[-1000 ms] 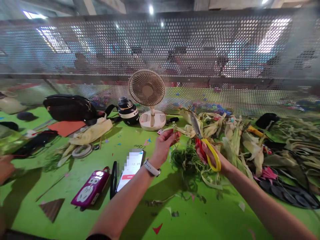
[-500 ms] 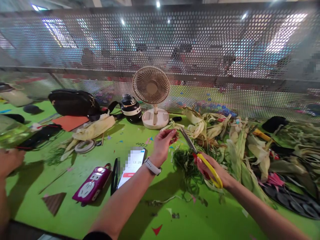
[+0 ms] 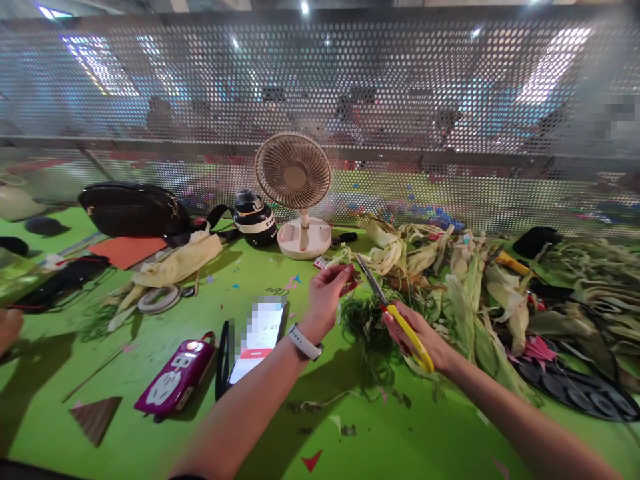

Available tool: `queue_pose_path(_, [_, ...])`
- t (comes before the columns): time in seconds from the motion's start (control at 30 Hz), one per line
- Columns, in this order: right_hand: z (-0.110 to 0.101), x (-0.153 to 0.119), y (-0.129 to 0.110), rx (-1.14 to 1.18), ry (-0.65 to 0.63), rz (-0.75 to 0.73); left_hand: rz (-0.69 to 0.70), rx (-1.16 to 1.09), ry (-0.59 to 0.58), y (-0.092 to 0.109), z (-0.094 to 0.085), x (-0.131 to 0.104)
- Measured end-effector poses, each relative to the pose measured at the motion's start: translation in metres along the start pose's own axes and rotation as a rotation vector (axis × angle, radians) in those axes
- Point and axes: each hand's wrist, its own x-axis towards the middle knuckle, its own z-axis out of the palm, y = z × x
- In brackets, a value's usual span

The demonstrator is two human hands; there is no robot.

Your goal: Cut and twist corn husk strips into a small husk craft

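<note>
My left hand [image 3: 327, 297], with a banded watch on its wrist, is closed in a pinch in front of the fan. What lies between its fingertips is too small to make out. My right hand [image 3: 413, 333] grips yellow-handled scissors [image 3: 409, 333], their blades pointing up and away, close to the left fingertips. Below the blades lies a tangle of green shredded strands [image 3: 370, 333]. Pale dried corn husks [image 3: 390, 243] are heaped behind and to the right of the scissors.
A small fan [image 3: 294, 175] and a black bottle [image 3: 254, 220] stand at the back before a perforated metal screen [image 3: 210, 107]. A phone [image 3: 257, 340] and a purple case [image 3: 175, 379] lie left of my forearm. Another person's hand [image 3: 9, 330] shows at the left edge.
The view has shifted slightly, so most table items appear further left. My hands keep nearly the same pose, with the scissors near the left fingertips. The other person's hand shows less.
</note>
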Motion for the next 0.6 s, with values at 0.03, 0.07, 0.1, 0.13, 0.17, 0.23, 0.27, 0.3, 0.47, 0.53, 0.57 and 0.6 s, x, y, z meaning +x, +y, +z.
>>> queue_pose_path(0.03, [0.0001, 0.0, -0.0003, -0.002, 0.005, 0.002, -0.005, 0.003, 0.002, -0.0012, 0.0004, -0.0007])
queue_pose_path(0.07, [0.0002, 0.0, -0.0005, -0.004, 0.007, 0.005, -0.009, 0.007, 0.005, -0.0023, 0.0005, -0.0013])
queue_pose_path(0.1, [0.0001, -0.0001, -0.0007, -0.005, 0.01, 0.008, -0.011, 0.01, 0.008, -0.0032, 0.0004, -0.0015])
queue_pose_path(0.13, [-0.0001, -0.0001, -0.0009, -0.005, 0.015, 0.009, -0.011, 0.009, 0.008, -0.0038, 0.0, -0.0016])
queue_pose_path(0.17, [-0.0003, 0.0, -0.0009, -0.002, 0.018, 0.01, -0.011, 0.007, 0.006, -0.0044, -0.0005, -0.0015])
queue_pose_path(0.23, [-0.0007, 0.0002, -0.0005, 0.004, 0.022, 0.01, -0.011, 0.003, -0.001, -0.005, -0.002, -0.0009])
queue_pose_path(0.27, [-0.0008, 0.0003, -0.0003, 0.005, 0.026, 0.008, -0.012, 0.004, -0.005, -0.0052, -0.0027, -0.0005])
queue_pose_path(0.3, [-0.0009, 0.0005, -0.0001, 0.005, 0.031, 0.006, -0.012, 0.007, -0.008, -0.0055, -0.0034, -0.0002])
queue_pose_path(0.47, [-0.0004, 0.0012, -0.0005, -0.009, 0.052, 0.006, -0.008, 0.026, -0.013, -0.0063, -0.0048, 0.0006])
queue_pose_path(0.53, [-0.0003, 0.0015, -0.0003, -0.015, 0.064, 0.005, -0.01, 0.025, -0.009, -0.0062, -0.0045, 0.0007])
queue_pose_path(0.57, [-0.0004, 0.0017, 0.0002, -0.019, 0.071, 0.002, -0.01, 0.024, -0.007, -0.0061, -0.0042, 0.0006])
queue_pose_path(0.6, [-0.0006, 0.0021, 0.0009, -0.025, 0.079, -0.001, -0.01, 0.023, -0.005, -0.006, -0.004, 0.0006])
